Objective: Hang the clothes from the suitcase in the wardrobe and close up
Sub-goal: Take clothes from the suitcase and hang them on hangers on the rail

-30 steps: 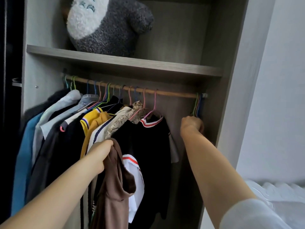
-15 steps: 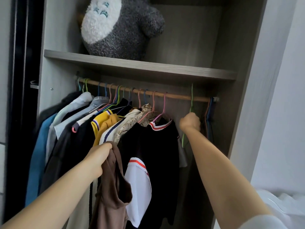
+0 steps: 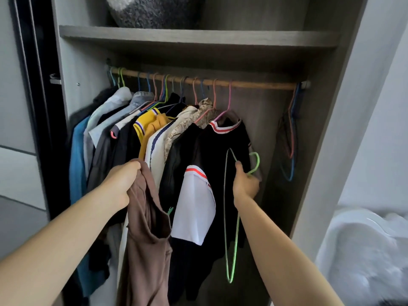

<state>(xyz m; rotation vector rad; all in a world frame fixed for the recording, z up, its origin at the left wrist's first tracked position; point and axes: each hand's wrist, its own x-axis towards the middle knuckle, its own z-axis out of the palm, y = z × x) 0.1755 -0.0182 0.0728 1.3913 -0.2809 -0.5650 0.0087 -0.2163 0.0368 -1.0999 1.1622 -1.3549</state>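
No text, label, brand, number or sign legible anywhere, print on the beige patterned shirt too blurred to read as lettering

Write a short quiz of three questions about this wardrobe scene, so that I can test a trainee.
1. True or false: the green hanger hangs on the rail.
2. What does the left hand grip? A) a brown garment B) a blue jacket C) a yellow shirt
3. Fill in: the empty hangers hang at the ___ end of the rail.
Key: 1 false, the right hand holds it off the rail; 2 A; 3 right.
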